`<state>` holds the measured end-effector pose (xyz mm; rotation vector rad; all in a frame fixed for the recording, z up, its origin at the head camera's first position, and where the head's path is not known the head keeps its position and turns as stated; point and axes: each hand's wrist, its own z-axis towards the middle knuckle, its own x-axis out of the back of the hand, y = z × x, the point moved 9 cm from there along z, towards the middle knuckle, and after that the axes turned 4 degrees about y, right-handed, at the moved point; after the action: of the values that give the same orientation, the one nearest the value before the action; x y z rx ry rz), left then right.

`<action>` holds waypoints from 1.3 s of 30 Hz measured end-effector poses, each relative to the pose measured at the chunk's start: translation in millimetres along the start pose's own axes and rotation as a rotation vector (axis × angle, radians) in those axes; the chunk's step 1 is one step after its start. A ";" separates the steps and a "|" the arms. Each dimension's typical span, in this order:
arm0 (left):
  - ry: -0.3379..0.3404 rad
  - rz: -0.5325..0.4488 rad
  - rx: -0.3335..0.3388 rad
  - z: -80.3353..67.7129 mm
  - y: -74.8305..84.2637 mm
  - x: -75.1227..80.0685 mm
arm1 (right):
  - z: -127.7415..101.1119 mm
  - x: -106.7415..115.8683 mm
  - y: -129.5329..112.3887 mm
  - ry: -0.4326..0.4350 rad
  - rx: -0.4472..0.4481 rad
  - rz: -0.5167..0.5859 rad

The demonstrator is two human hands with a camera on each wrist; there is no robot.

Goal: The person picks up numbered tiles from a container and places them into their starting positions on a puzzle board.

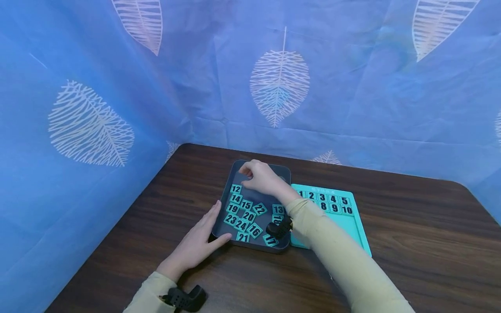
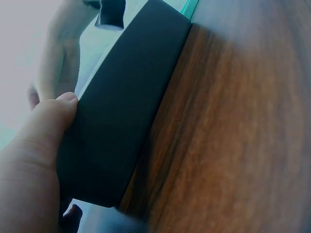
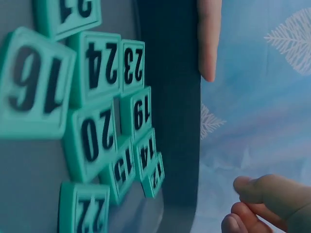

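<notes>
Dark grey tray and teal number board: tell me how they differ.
The dark grey tray has raised walls and holds loose teal number tiles lying jumbled at angles; the teal number board is flat, with tiles 1 to 10 seated in neat rows. The left hand touches the tray, not the board. Both rest on the brown wooden table.

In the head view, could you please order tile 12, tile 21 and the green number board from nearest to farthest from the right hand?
From the right hand, at the far end of the dark tray:
1. Tile 12, just left of the hand in the tray.
2. The green number board, to the right, beside the tray.
3. Tile 21, at the tray's near edge.
</notes>
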<state>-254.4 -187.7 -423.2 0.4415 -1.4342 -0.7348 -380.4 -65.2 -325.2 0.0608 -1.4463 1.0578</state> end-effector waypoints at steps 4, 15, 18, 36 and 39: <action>0.011 -0.006 -0.002 0.2 0.6 0.7 | 9.9 -16.6 3.5 -0.014 -0.023 0.031; 0.011 0.013 0.017 -3.9 -1.5 -3.4 | 17.9 -53.4 25.9 -0.045 -0.119 -0.021; 0.021 0.015 0.007 -3.2 -0.4 -3.4 | 17.8 -57.3 28.0 -0.064 -0.126 -0.047; 0.002 0.018 0.008 -0.1 -0.1 -1.0 | 17.0 -59.5 33.9 -0.145 -0.167 -0.116; 0.002 0.017 0.007 0.1 0.3 -0.7 | 16.7 -60.7 34.5 -0.158 -0.165 -0.131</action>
<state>-254.4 -187.0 -423.5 0.4348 -1.4376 -0.7151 -400.9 -88.6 -389.9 0.1209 -1.6450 0.8390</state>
